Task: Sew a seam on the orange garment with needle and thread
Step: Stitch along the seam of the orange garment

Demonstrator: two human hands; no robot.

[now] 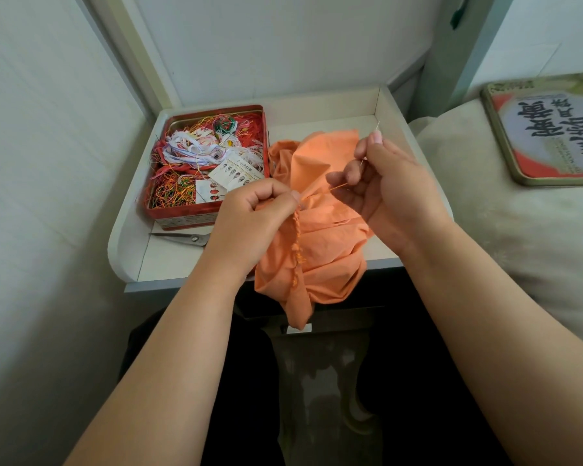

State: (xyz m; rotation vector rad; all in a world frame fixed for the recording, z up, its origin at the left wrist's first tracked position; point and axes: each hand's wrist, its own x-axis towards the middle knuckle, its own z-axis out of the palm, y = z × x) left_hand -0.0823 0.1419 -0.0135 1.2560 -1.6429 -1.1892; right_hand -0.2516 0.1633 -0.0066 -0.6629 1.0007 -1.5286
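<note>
The orange garment [320, 250] lies bunched on the front of a small white table [381, 105] and hangs over its edge. A puckered stitched seam [297, 240] runs down its middle. My left hand [256, 216] pinches the fabric at the top of that seam. My right hand [381, 183] is raised to the right of it and pinches a thin needle [377, 126], whose tip points up past my fingertips. An orange thread [332, 189] stretches taut from the seam to my right hand.
A red tin [263, 112] full of tangled coloured threads and needle cards sits at the table's left. Scissors [182, 237] lie in front of it. The tin's printed lid [546, 129] rests on a beige cushion at right. A wall stands close on the left.
</note>
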